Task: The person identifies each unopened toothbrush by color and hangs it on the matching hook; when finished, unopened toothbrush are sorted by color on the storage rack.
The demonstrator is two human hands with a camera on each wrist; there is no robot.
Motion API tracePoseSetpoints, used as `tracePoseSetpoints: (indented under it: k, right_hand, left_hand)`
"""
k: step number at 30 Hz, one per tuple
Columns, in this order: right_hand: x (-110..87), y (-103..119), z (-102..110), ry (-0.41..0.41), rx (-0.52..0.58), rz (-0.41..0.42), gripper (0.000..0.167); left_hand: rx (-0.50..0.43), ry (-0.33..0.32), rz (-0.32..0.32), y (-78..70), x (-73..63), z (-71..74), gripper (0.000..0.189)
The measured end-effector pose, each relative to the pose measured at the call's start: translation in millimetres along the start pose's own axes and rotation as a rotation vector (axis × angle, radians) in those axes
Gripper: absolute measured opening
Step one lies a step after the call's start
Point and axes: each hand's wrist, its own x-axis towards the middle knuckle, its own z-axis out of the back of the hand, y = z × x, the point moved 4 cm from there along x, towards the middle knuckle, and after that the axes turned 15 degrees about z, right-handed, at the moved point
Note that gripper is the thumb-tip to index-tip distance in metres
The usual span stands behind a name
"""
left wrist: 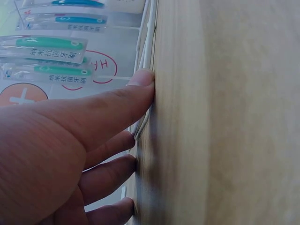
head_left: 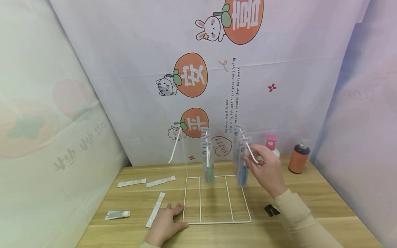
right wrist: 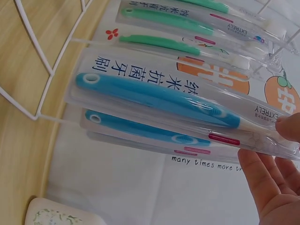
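A white wire display rack (head_left: 217,223) stands on the wooden table, with long prongs reaching forward. My right hand (head_left: 266,168) pinches the clear pack of a blue toothbrush (right wrist: 154,98) between thumb and fingers, close to the tip of the right prong. Behind that pack hangs another blue toothbrush (right wrist: 145,129). Green toothbrushes (head_left: 209,174) in the same clear packs hang from the middle prong. At the base's front left corner, my left hand (head_left: 167,220) rests with its thumb touching the wire and its fingers spread low at the table. The left prong (head_left: 175,144) is bare.
Several slim white packets (head_left: 131,182) lie on the left, one beside the left hand. A small tube (head_left: 117,215) lies near them. Back right stand a pink-topped bottle (head_left: 271,146) and an orange bottle (head_left: 298,160). A small black object (head_left: 272,210) sits by the right sleeve.
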Motion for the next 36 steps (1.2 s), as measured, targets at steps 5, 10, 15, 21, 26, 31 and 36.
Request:
tracePoseSetpoints:
  k: [5,10,15,21,26,31,36]
  right_hand:
    - [1.5,-5.5,-3.6,-0.014,0.009,-0.002,0.043]
    - [3.4,-7.1,-5.0,-0.035,0.034,-0.019,0.043]
    - [3.8,-7.9,-4.8,-0.049,0.049,-0.028,0.044]
    - [3.3,-8.5,-4.7,-0.043,0.058,-0.051,0.044]
    - [2.6,-9.4,-4.7,-0.038,0.043,-0.056,0.044]
    - [1.9,-10.4,-3.8,-0.044,0.037,-0.049,0.044]
    - [0.7,-9.5,-3.4,-0.046,0.063,-0.066,0.046]
  left_hand:
    - [0.001,-0.002,-0.004,-0.1,-0.3,0.1,0.073]
    - [-0.002,0.0,-0.004,-1.5,-1.9,1.6,0.072]
    - [-0.009,0.003,-0.013,-3.9,-3.0,2.7,0.072]
    - [-0.01,0.006,-0.017,-4.6,-3.1,2.0,0.071]
    - [-0.009,0.004,-0.021,-3.8,-0.7,-0.1,0.072]
    - [-0.004,-0.001,-0.018,-3.9,1.2,-2.8,0.072]
    - [0.004,-0.002,-0.024,-3.3,1.1,1.4,0.074]
